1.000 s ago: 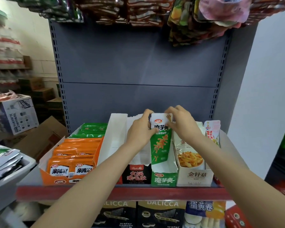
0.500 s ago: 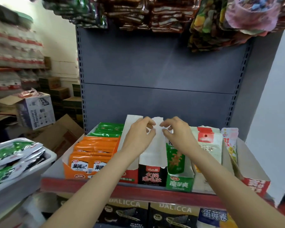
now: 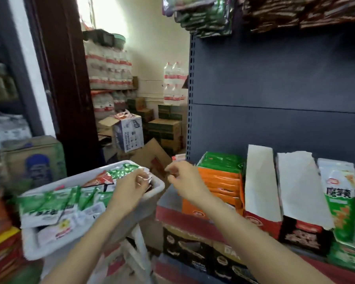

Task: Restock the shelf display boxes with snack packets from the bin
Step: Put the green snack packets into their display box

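A white bin [image 3: 154, 198] at the left holds several snack packets, mostly green and white ones [image 3: 49, 203]. My left hand [image 3: 131, 188] is over the bin's far right corner, its fingers bent down onto a silvery packet [image 3: 147, 177]; blur hides whether they grip it. Between the bin and the shelf, my right hand [image 3: 181, 180] hovers with loosely curled fingers and holds nothing. On the shelf [image 3: 172, 214] stand display boxes: an orange-packet box [image 3: 219, 186], green packets [image 3: 221, 161] behind it, two boxes with raised white flaps [image 3: 258, 181] [image 3: 299, 187], and a green packet box [image 3: 340, 199].
The bin rests on a white stand [image 3: 138, 249]. Cardboard cartons [image 3: 164, 130] and stacked water bottles [image 3: 109, 68] fill the room behind. A dark door frame [image 3: 64, 78] rises at the left. Packets hang from the shelf above [image 3: 275, 13]. Dark boxes [image 3: 193, 249] sit on the lower shelf.
My view has swung left from the shelf to the bin. Both hands left the white-flap box; the left reached onto the bin's packets and the right followed, empty.
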